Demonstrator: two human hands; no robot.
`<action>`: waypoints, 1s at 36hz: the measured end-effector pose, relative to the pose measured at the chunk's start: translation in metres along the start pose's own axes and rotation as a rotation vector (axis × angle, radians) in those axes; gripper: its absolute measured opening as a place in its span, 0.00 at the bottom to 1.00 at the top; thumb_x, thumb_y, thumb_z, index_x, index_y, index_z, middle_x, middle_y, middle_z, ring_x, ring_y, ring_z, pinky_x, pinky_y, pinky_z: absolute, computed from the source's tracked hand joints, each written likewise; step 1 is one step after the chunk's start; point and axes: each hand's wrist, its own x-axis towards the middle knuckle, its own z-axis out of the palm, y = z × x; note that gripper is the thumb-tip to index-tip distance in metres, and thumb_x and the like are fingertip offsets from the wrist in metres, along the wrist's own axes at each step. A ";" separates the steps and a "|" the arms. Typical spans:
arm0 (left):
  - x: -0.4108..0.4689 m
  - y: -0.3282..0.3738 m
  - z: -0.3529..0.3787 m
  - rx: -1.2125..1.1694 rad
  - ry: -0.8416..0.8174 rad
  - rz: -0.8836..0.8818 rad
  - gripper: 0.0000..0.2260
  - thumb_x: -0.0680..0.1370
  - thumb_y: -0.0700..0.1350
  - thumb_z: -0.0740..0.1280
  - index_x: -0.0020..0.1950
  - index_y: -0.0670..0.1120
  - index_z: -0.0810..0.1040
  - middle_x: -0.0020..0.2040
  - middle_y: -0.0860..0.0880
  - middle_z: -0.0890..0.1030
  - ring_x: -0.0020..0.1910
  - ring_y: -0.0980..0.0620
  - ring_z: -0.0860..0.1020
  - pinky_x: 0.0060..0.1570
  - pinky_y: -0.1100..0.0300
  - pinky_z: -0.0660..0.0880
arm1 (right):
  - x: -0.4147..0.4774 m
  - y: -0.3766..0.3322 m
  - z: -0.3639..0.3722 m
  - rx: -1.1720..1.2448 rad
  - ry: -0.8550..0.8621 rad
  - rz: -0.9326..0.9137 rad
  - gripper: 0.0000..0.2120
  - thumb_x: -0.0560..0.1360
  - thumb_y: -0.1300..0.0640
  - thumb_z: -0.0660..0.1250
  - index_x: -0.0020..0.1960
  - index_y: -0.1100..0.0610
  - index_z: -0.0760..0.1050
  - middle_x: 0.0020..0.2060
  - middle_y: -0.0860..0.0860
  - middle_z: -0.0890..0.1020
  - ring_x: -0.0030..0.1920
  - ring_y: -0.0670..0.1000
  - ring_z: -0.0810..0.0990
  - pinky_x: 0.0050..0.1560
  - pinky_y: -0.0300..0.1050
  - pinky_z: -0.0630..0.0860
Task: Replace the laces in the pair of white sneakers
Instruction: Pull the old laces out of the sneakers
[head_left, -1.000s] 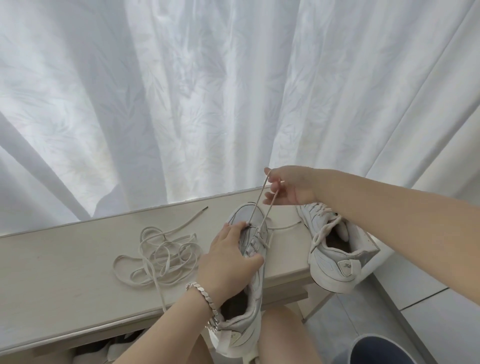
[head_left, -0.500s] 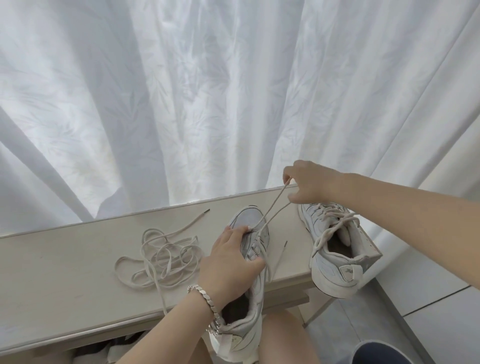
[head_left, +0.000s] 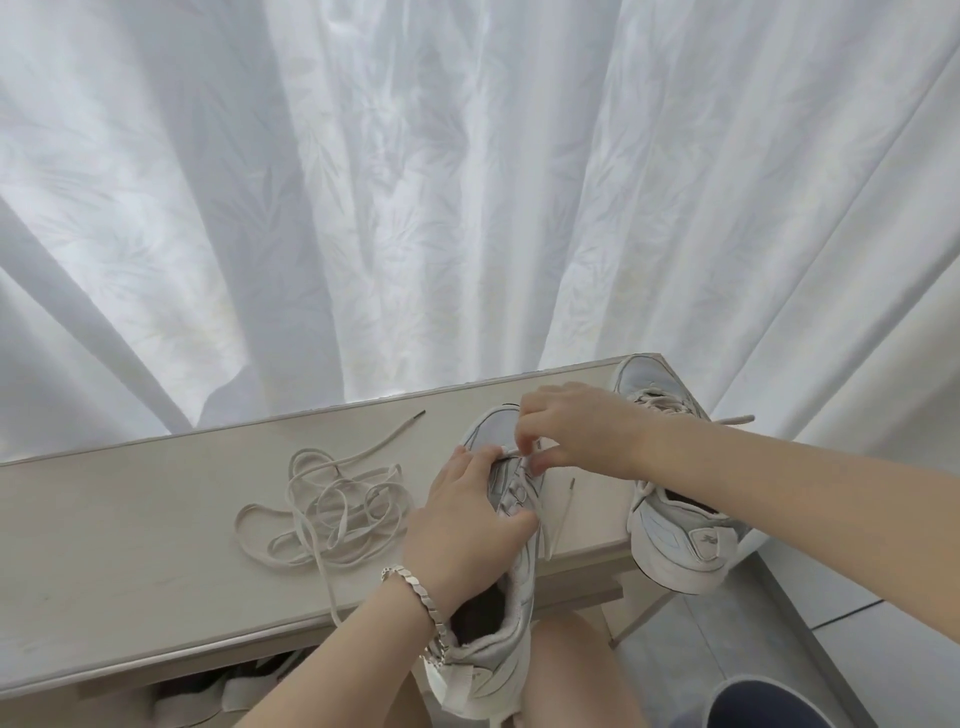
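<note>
And there was the near sneaker (head_left: 522, 582), white with pale grey panels and a padded collar, its upper eyelets bare and its mouth dark inside; it sat at the table's (head_left: 130, 519) near edge, heel hanging out over the person's knee; the left hand (head_left: 462, 525) was clamped over its tongue and eyelet row, fingers across the top and thumb hooked round the near side, a silver link bracelet (head_left: 415, 587) at the wrist. The right hand (head_left: 576, 431) was down at the front eyelets, thumb and forefinger pinched together on the lace (head_left: 563, 512), whose free tipped end trailed along the tabletop beside the shoe. The second sneaker (head_left: 675, 540) stood just to the right at the table's corner, laced, one lace end poking out past the edge. A loose tangle of off-white laces (head_left: 332, 509) lay on the table to the left, one strand dropping over the front edge. Under the tabletop, a shelf (head_left: 218, 691) held dark and pale shapes; too shadowed to name. Both sneakers ran lengthways away from the person, toes to the white curtain (head_left: 467, 182), heels toward the camera.
</note>
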 end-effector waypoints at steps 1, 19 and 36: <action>0.000 0.000 0.000 0.003 -0.003 -0.002 0.28 0.70 0.55 0.61 0.71 0.57 0.61 0.70 0.59 0.63 0.74 0.58 0.52 0.70 0.53 0.60 | 0.001 0.001 0.001 -0.004 -0.015 0.004 0.12 0.77 0.48 0.63 0.56 0.54 0.75 0.56 0.48 0.74 0.58 0.47 0.69 0.59 0.41 0.61; 0.002 -0.004 0.003 -0.018 0.018 0.011 0.26 0.72 0.53 0.63 0.70 0.57 0.63 0.68 0.59 0.65 0.74 0.58 0.53 0.68 0.59 0.59 | -0.025 0.070 -0.032 -0.189 -0.068 0.417 0.13 0.76 0.52 0.63 0.61 0.48 0.70 0.58 0.47 0.74 0.61 0.50 0.70 0.60 0.46 0.64; 0.001 -0.004 0.005 -0.055 0.026 0.012 0.31 0.64 0.56 0.57 0.68 0.58 0.65 0.64 0.59 0.68 0.71 0.57 0.60 0.66 0.51 0.65 | -0.001 -0.004 0.006 0.162 -0.018 0.110 0.14 0.80 0.45 0.55 0.57 0.53 0.70 0.53 0.49 0.72 0.57 0.49 0.69 0.60 0.46 0.65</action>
